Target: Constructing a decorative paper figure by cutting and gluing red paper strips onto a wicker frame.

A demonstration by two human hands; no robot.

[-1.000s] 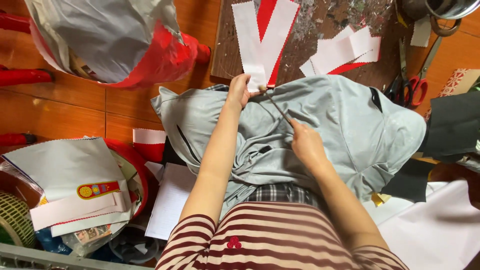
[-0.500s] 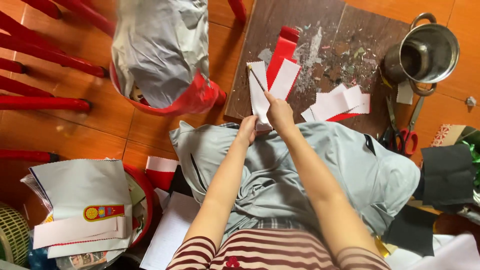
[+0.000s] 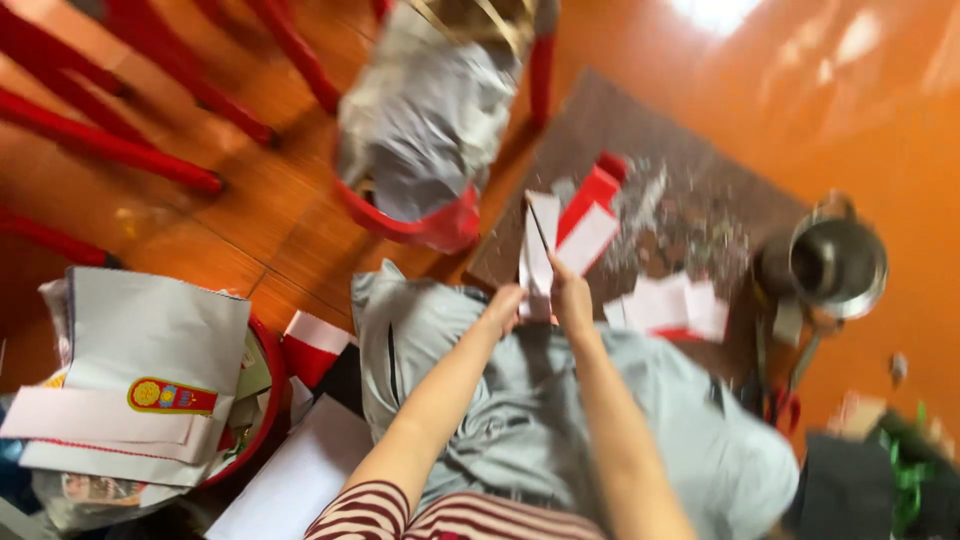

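Observation:
The view is blurred by motion. My left hand (image 3: 505,302) pinches the near end of a white paper strip (image 3: 541,250) that lies on a dark brown board (image 3: 690,190). Right beside it, my right hand (image 3: 570,296) is closed on a thin dark stick (image 3: 540,232) that lies across the strip. Red and white paper pieces (image 3: 588,215) touch the strip on its right. Both forearms reach out over a grey cloth (image 3: 520,410) on my lap.
A red basin holding a crumpled grey plastic bag (image 3: 425,130) stands left of the board. A steel pot (image 3: 838,262) and more white paper slips (image 3: 670,305) are at the right, with red-handled scissors (image 3: 785,405) below. A red basket of paper sheets (image 3: 150,370) is at the left, red chair legs (image 3: 110,150) behind.
The camera has swung and tilted, so the scene sits lower and is blurred. My two hands have come together at the near end of the white strip on the board.

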